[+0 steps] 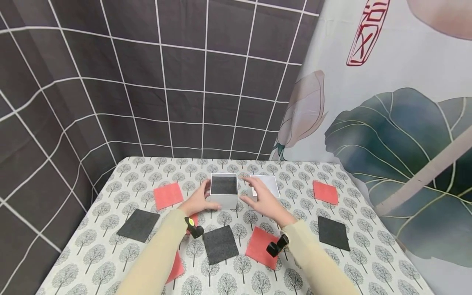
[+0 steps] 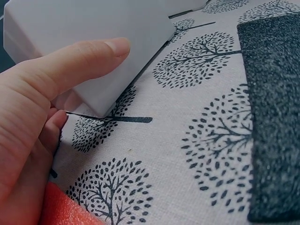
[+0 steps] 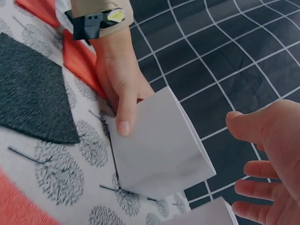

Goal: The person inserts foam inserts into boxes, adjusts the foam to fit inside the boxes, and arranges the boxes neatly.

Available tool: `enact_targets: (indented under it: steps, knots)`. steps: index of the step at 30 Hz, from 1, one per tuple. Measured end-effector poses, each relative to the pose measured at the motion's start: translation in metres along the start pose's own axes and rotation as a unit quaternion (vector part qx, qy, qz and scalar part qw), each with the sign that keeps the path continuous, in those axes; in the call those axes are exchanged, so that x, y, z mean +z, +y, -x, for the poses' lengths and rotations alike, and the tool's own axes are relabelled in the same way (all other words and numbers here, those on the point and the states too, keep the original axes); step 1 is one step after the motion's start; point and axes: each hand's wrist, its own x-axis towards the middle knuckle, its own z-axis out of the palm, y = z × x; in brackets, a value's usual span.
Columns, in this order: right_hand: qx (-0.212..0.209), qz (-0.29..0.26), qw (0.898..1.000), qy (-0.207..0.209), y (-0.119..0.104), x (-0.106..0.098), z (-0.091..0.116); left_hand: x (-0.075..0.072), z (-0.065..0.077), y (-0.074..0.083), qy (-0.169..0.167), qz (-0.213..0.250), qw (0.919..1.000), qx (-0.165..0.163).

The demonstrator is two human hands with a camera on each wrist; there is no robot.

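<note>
A white open-topped box (image 1: 224, 202) stands on the table, its inside dark at the bottom. My left hand (image 1: 198, 200) grips it at the left, thumb along the near wall and fingers round the left side. In the left wrist view the thumb (image 2: 93, 58) lies flat against the white wall. Just right of the box is my right hand (image 1: 266, 201), fingers spread and apart from it, holding nothing. Behind that hand lies a shallow white lid (image 1: 273, 185), partly hidden.
Red and black cloth squares lie about the tree-patterned tablecloth (image 1: 103, 246): a red square (image 1: 168, 196) and black square (image 1: 138, 225) left, a black square (image 1: 221, 244) and red square (image 1: 261, 248) in front, a red square (image 1: 325, 192) and black square (image 1: 333, 232) right.
</note>
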Motion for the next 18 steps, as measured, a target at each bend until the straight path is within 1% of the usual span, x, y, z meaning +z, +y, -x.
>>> enact_targets:
  steps: [4, 9, 14, 18]
  knots:
    - [-0.006, 0.013, 1.0, 0.008, 0.004, -0.004, 0.009, 0.0, 0.0, 0.001, 0.005, -0.006, 1.0, -0.005]
    - [-0.008, 0.005, 1.0, 0.023, 0.006, -0.009, 0.021, 0.0, 0.0, 0.001, 0.004, -0.016, 0.9998, -0.009]
    - [0.004, -0.004, 0.999, 0.038, 0.009, -0.015, 0.03, -0.002, -0.001, -0.002, 0.002, -0.013, 0.9999, -0.004]
    - [0.024, -0.001, 0.999, 0.043, 0.012, -0.02, 0.037, -0.002, -0.001, -0.003, -0.001, -0.007, 1.0, 0.004]
